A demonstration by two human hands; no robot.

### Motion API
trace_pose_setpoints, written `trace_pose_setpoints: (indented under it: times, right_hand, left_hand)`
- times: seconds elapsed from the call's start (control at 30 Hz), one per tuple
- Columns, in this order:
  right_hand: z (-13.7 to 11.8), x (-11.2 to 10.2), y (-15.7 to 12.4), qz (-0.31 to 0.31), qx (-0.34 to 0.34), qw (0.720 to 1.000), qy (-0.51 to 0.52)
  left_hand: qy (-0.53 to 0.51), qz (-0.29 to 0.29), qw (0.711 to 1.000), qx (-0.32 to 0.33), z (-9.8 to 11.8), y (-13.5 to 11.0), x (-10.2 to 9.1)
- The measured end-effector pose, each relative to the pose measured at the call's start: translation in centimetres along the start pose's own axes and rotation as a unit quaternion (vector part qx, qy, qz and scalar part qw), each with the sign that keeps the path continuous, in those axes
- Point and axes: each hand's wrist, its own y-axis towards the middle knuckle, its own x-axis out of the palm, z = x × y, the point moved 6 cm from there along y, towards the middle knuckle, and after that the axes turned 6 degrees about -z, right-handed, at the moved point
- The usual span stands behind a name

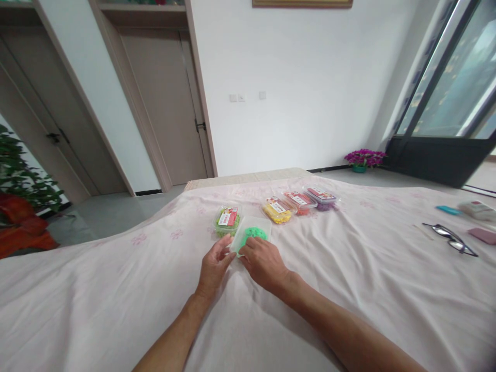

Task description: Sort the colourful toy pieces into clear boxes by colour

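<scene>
Desk [127,289], draped in a pale pink cloth with a scattered flower print; left and far edges in view, the far edge running toward the white wall [294,124].

Translucent white tray [266,222], one, open, holding bright green pieces [253,233] heaped inside; set about midway across the desk, closer to the far edge than to the near side of the view.

Left hand [213,263]: clamped on the tray, thumb at its near left corner and fingers along its left wall.

Right hand [263,261]: fingers curled together over the near right part of the tray, against the green pieces; whether anything is pinched between them cannot be told. The two hands are close together at the tray's near side.

Clear box of yellow-green pieces [227,219], one, lidded, red and white label; just beside the tray, toward the desk's left edge.

Clear boxes, three, lidded and labelled, in a slanting row beyond the tray toward the far edge: yellow contents [278,209], orange-red contents [300,201], purple contents [321,198]; the purple one farthest right.

Eyeglasses [451,237], dark-framed, one pair, well apart on the desk's right side; near them a blue item [448,210], a pinkish-red item [482,235] and a pale packet [477,211], identities unclear.

Floor, beyond the far edge: potted magenta flowers [364,157].
</scene>
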Motion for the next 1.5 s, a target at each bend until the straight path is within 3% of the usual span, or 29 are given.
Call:
trace_pose_setpoints:
  times: [0.2, 0.37, 0.47, 0.57, 0.7, 0.83, 0.93, 1.03, 1.3, 1.5]
  right_hand:
    - [0.0, 0.4, 0.4, -0.021, 0.011, 1.000, 0.019]
    - [0.2, 0.0, 0.5, -0.024, 0.024, 0.999, 0.037]
    - [1.0, -0.3, 0.7, -0.021, 0.027, 0.996, 0.077]
    - [3.5, -0.7, 1.1, 0.035, 0.054, 0.992, 0.111]
    - [8.4, 0.4, 0.9, 0.139, 0.111, 0.978, 0.106]
    - [12.1, 3.8, 0.8, 0.169, 0.121, 0.966, 0.153]
    - [13.3, 5.2, 0.7, 0.181, 0.110, 0.955, 0.207]
    - [13.7, 4.9, 0.4, 0.191, 0.120, 0.945, 0.235]
    - [13.8, 3.4, -0.4, 0.188, 0.168, 0.942, 0.222]
    - [13.7, 3.5, -0.4, 0.176, 0.183, 0.938, 0.236]
  left_hand:
    - [-0.031, 0.002, 0.999, -0.007, -0.2, 0.1, -0.1]
    - [0.029, -0.014, 0.999, -0.016, -0.9, 0.0, -0.2]
    - [0.084, -0.026, 0.996, 0.026, -0.4, 0.0, -0.1]
    - [0.165, -0.043, 0.982, 0.082, 0.6, -0.2, 0.2]
    - [0.321, -0.041, 0.922, 0.211, 3.1, -1.1, 0.9]
    - [0.426, -0.094, 0.829, 0.350, 4.9, -2.5, 2.9]
    - [0.455, -0.148, 0.786, 0.391, 5.3, -3.3, 4.1]
    - [0.449, -0.155, 0.786, 0.395, 5.6, -3.5, 4.3]
    - [0.428, -0.092, 0.806, 0.399, 6.8, -3.7, 3.6]
    - [0.443, -0.123, 0.788, 0.410, 7.0, -4.1, 4.1]
